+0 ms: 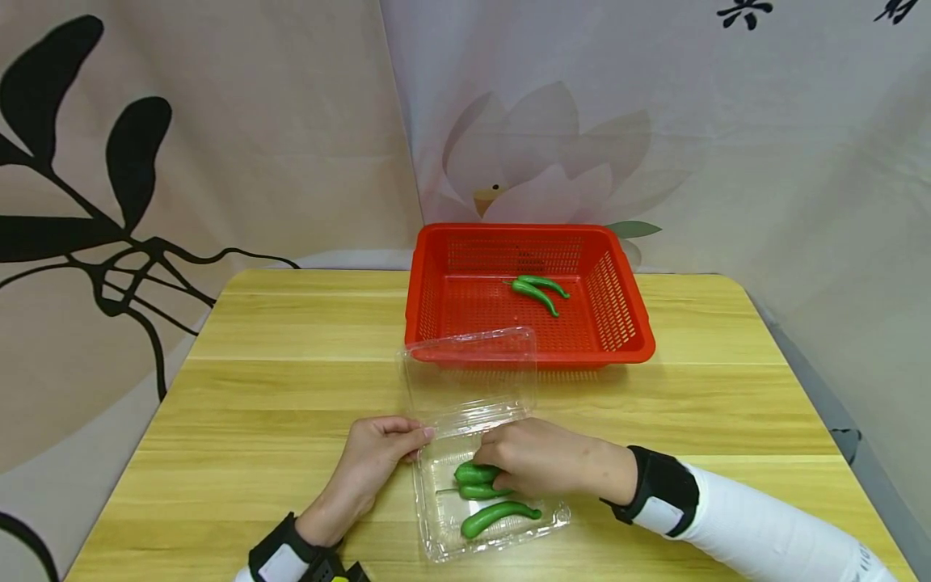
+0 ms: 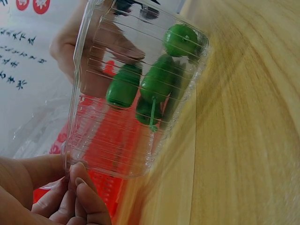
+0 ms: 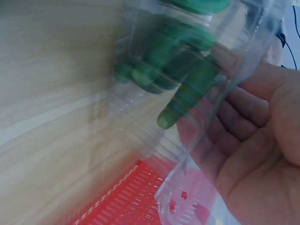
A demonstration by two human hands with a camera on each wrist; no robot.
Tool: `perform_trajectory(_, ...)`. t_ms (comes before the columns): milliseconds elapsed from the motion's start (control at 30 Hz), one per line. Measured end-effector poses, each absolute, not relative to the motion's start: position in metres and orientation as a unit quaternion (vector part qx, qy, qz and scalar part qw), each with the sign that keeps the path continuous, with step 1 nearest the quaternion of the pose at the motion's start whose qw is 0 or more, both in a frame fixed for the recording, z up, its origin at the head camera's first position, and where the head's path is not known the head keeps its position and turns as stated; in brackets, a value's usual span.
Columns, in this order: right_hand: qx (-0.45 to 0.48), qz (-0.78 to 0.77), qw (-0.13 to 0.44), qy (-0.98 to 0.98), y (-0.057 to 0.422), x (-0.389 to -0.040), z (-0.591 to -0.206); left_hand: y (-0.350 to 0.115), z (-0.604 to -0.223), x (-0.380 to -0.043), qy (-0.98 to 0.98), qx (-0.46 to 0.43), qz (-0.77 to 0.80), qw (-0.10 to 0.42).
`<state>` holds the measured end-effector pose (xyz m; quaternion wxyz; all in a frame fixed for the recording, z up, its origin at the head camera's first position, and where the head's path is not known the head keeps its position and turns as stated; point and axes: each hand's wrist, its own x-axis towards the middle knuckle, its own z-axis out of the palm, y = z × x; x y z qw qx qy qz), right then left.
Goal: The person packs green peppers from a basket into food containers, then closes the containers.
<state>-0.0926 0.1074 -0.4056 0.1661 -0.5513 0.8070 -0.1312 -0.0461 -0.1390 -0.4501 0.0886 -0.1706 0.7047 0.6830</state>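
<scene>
A clear plastic clamshell box (image 1: pixel 444 529) lies on the table, its lid (image 1: pixel 473 380) folded back toward the basket. My left hand (image 1: pixel 378 453) pinches the box's left edge near the hinge, thumb on top; the left wrist view shows the rim between thumb and fingers. Reaching into the box from the right, my right hand (image 1: pixel 534 457) grips a green chili pepper (image 1: pixel 476 473), fingers curled over its right end. Just below that pepper is a second pepper (image 1: pixel 480 491), partly under the fingers. A curved pepper (image 1: pixel 498 517) lies nearest the box's front.
Behind the box stands a red plastic basket (image 1: pixel 418 323) with two green peppers (image 1: pixel 534 295) on its floor. The lid overlaps the basket's front rim in the head view. The wooden table (image 1: pixel 291 356) reaches back to a printed cloth backdrop (image 1: pixel 305 121).
</scene>
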Motion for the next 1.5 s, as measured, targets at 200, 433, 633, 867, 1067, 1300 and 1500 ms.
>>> perform_trajectory(200, -0.551, -0.12, 0.158, 0.811, 0.108, -0.0925, -0.4096, -0.1389, -0.4496, -0.0463, 0.704, -0.167, 0.684, 0.088)
perform_trajectory(433, -0.557, -0.118, 0.144, 0.81, 0.1093, -0.0935, -0.4125, -0.1388, -0.4497, -0.0463, 0.706, -0.167, 0.682, 0.088)
perform_trajectory(633, -0.555, -0.118, 0.147, 0.81, 0.1101, -0.0934, -0.4136, -0.139, -0.4503, -0.0462, 0.707, -0.167, 0.682, 0.088)
perform_trajectory(867, -0.55, -0.119, 0.156, 0.812, 0.1101, -0.0926, -0.4127, -0.139, -0.4499, -0.0457, 0.702, -0.165, 0.688, 0.087)
perform_trajectory(1067, -0.544, -0.121, 0.168, 0.813, 0.1102, -0.0923, -0.4107, -0.1389, -0.4492, -0.0456, 0.704, -0.166, 0.685, 0.087)
perform_trajectory(1300, -0.546, -0.124, 0.162, 0.812, 0.1118, -0.0927, -0.4097, -0.1395, -0.4498, -0.0456, 0.704, -0.162, 0.685, 0.088)
perform_trajectory(1500, -0.549, -0.138, 0.141, 0.812, 0.115, -0.0948, -0.4062, -0.1401, -0.4514, -0.0456, 0.708, -0.16, 0.682, 0.09)
